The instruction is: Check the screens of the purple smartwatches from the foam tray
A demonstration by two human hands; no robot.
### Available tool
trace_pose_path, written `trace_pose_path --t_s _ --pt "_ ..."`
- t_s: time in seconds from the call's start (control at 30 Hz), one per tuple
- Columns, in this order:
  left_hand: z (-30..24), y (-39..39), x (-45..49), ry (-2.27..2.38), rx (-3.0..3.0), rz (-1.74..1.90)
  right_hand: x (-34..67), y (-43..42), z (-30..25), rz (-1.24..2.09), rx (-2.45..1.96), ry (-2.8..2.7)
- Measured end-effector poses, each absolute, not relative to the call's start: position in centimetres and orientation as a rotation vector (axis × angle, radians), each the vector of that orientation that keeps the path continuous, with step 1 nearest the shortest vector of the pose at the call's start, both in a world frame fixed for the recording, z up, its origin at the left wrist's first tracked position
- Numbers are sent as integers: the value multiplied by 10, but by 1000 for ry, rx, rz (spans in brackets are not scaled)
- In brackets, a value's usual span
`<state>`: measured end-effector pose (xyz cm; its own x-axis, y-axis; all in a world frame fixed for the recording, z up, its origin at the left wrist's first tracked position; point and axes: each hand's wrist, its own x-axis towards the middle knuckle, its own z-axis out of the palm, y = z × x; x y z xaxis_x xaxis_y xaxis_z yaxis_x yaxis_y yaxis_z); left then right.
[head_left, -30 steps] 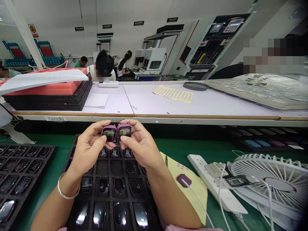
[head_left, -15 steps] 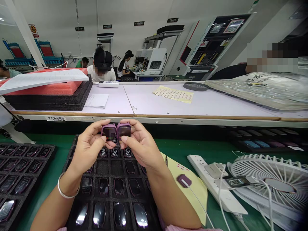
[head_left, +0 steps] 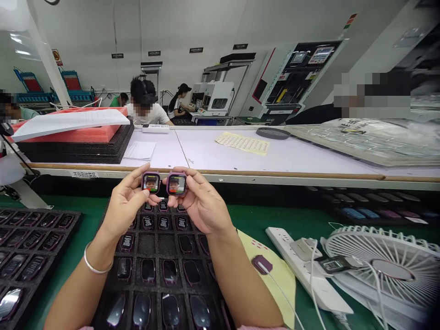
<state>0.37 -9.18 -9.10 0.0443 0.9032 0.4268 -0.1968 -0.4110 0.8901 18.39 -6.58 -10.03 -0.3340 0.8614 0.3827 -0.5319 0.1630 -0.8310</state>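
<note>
My left hand (head_left: 129, 195) pinches a purple-framed smartwatch body (head_left: 150, 183) between thumb and fingers, its lit screen turned toward me. A matching smartwatch (head_left: 176, 184) is gripped in my right hand (head_left: 204, 199), with a small gap between the two. Both screens display a camera picture of a face with coloured patches along the bottom. Below my hands lies a black foam tray (head_left: 156, 263) holding several more watch bodies in its compartments. Two adjoining compartments (head_left: 156, 243) in the tray have no watch in them. Some watches in the upper rows show lit text.
A second foam tray (head_left: 65, 243) of watches sits at left. On the right are yellow paper (head_left: 280, 288), a purple charger (head_left: 261, 264) with a white cable, a power strip (head_left: 309, 270) and a fan (head_left: 388, 266). A raised shelf (head_left: 237, 176) crosses ahead; people work beyond.
Both watch screens went from dark to showing a camera picture. The two watches have moved slightly apart, and my right thumb has come off its screen. The view has shifted slightly.
</note>
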Motion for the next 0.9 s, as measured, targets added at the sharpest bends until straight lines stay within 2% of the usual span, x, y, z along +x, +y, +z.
trace_pose_path --t_s 0.37,0.6,0.9 --pt "-42 -61 5 655 1629 1677 179 -29 -46 1338 -263 -1344" --pt "-22 -55 8 614 1650 1738 179 -35 -16 1243 -256 -1422" --pt "-30 -69 7 609 1664 1712 182 -51 -30 1269 -257 -1472"
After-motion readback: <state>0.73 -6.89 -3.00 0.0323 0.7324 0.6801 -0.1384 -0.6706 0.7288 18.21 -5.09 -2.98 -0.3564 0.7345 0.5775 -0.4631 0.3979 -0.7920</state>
